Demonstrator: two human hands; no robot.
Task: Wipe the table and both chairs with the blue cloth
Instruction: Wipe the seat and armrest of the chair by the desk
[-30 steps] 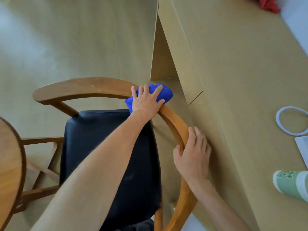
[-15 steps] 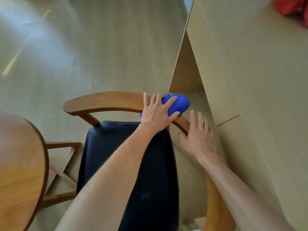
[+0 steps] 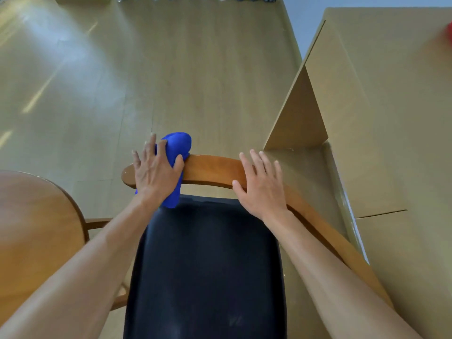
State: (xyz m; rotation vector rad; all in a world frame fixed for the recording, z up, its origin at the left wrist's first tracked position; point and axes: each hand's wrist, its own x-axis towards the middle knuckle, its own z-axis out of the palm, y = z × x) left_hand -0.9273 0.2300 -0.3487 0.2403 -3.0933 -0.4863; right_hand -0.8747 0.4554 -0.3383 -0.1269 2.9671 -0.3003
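Blue cloth (image 3: 176, 152): bunched, draped over the left end of the curved wooden backrest (image 3: 212, 168) of the chair (image 3: 208, 260), a lump on the far side and a tail hanging down the near side toward the seat.

Left hand (image 3: 156, 173): lay palm-down on the cloth, pressing it against the rail; fingers (image 3: 149, 149) spread and extended, thumb curled against the cloth's right edge.

Right hand (image 3: 261, 187): lay flat on the rail right of centre, well apart from the cloth; fingers open and slightly splayed, gripping nothing.

Chair: 1 black padded seat in the near centre, wooden rail curving from far centre round to the near right.

Desk (image 3: 391, 118): light wood, along the right side, its side panel just beside the chair's right arm. A blurred red object (image 3: 448, 33) sat at its far right edge.

Second rounded wooden surface (image 3: 31, 228): near left, only partly in view.

Floor (image 3: 146, 69): pale wood planks.
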